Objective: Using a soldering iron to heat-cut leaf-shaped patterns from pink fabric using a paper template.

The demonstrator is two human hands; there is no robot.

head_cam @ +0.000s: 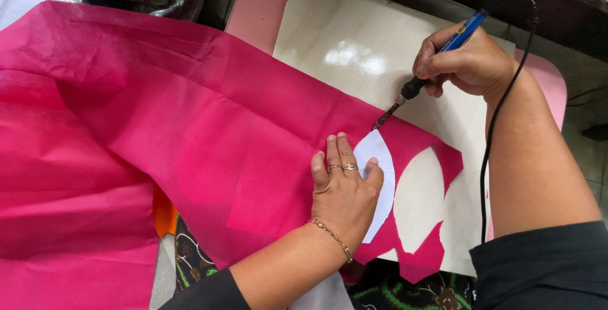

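Left hand (344, 193) flat, half hiding white template (380, 177); right hand (465, 63) grips hot-tipped tool (430, 69), cord cut off.

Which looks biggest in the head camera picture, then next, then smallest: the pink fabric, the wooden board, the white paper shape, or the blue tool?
1. pink fabric, biggest by far
2. wooden board, partly covered by the fabric
3. and 4. white paper shape and blue tool: they look about alike, and hands hide part of each, so I won't rank them.
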